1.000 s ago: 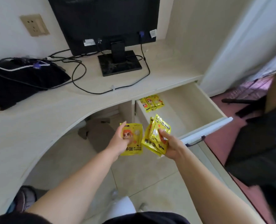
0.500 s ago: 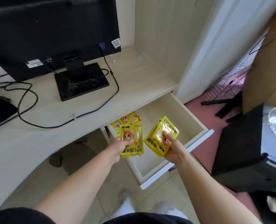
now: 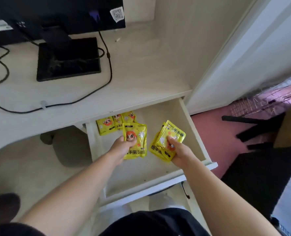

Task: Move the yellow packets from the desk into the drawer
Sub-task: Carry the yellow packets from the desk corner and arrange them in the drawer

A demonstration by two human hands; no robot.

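Forearms stretch from the bottom of my view across the front rim of the open drawer (image 3: 158,185). My left hand (image 3: 121,147) grips a yellow packet (image 3: 137,133) upright, thumb curled over its printed face, the fingers hidden behind it. Just beside it but apart, my right hand (image 3: 181,153) pinches a fanned stack of packets (image 3: 174,132), thumb on top, the stack tilted rightward. Both lots hang above the drawer floor. Farther in, at the drawer's back left corner, loose packets (image 3: 107,127) lie flat, partly under the desk (image 3: 141,77) edge. Beyond stands the black monitor stand (image 3: 68,60), a cable (image 3: 107,79) looping past it.
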